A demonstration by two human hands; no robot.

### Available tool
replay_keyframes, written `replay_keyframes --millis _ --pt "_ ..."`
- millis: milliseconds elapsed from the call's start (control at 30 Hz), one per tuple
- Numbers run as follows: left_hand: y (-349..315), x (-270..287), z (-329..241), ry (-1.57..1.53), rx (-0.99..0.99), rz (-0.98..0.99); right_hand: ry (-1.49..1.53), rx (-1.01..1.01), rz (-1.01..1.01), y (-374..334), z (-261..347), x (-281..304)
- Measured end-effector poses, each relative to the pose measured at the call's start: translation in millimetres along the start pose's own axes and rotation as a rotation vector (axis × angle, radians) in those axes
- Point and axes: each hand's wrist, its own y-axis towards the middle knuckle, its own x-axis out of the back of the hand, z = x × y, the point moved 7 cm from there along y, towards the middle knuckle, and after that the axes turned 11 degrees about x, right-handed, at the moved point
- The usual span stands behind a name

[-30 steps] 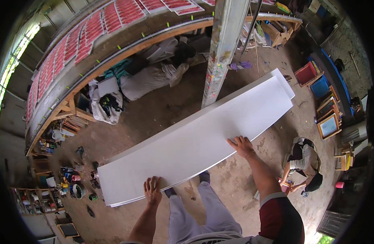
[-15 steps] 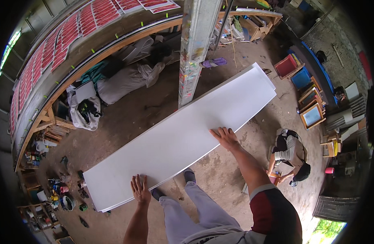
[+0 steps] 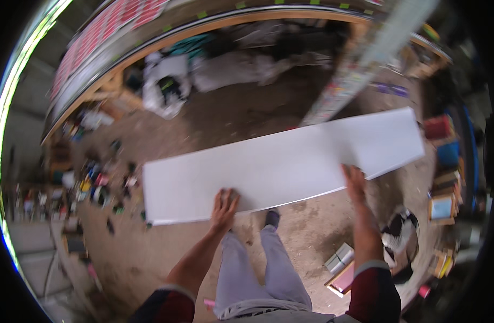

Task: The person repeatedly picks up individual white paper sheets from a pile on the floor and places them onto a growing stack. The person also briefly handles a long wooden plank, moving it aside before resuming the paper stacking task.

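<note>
Beyond the wearer's grey trousers (image 3: 240,272), the left hand (image 3: 224,209) and right hand (image 3: 355,182) lay partly spread fingers along the near edge of a long white panel (image 3: 282,166), apparently steadying it, any underside thumb grip being indeterminable, with a paint-specked post (image 3: 362,67) standing beyond.

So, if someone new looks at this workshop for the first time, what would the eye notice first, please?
Probably the long white panel, stretched across the middle of the view, with the left hand and the right hand on its near edge. Next might come the colour-spotted post, slanting through the upper right, and the red-patterned sheets on the table at upper left.
</note>
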Motion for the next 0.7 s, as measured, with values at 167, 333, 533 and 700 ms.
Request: replay_keyframes --millis 167,333,533,700 --pt "4.7 -5.2 -5.9 0.067 -0.060 -0.035 -0.095 0.020 0.016 -5.3 -1.3 8.4" --pt "5.8 -14.4 -13.3 0.091 -0.060 -0.067 -0.096 0.034 0.067 1.7 -10.7 6.3" --pt "7.8 -33.9 -19.4 0.081 -0.031 0.031 -0.121 0.021 0.078 4.4 -20.8 -4.5" --pt "10.3 -32.0 -18.4 0.222 -0.079 0.134 -0.059 -0.025 0.201 13.4 -8.5 6.0"
